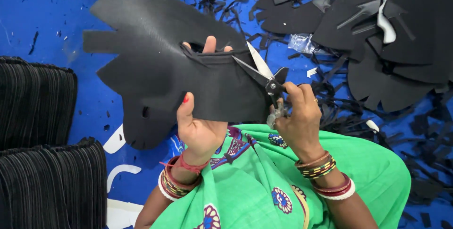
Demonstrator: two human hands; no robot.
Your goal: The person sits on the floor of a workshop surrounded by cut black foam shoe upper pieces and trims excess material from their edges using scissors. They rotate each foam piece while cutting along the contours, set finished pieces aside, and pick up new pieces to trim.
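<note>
In the head view, the left hand (pixel 200 132) sits just below the centre of the frame and grasps the large black foam-like sheet cut to a notched, shoe-upper shape (pixel 155 59). The thumb presses the near face at the lower edge, and fingertips (pixel 209 45) show over a cut edge near the middle. The right hand (pixel 297 115), a little right of centre, is clenched around the handles of the steel scissors with black pivot (pixel 264 75).

The scissors point up and to the left, from the right hand toward the sheet's right side. Their blades stand parted, and the tips meet the sheet just beside the left fingertips, where a thin black strip hangs partly cut. The sheet's long axis runs from upper left to lower right. It stretches away from the scissors toward the upper left of the frame, so the left hand is the nearer support and the right hand reaches in from the side.

The sheet looks matte black and finely ribbed, with stepped notches along its left edge and a small slot near the bottom.

Around it, stacks of black cut pieces (pixel 37 101) fill the left edge. Loose black shapes and offcuts (pixel 377 45) cover the blue floor covering (pixel 33 12) at upper right. The green patterned garment (pixel 302 182) fills the lower centre.
</note>
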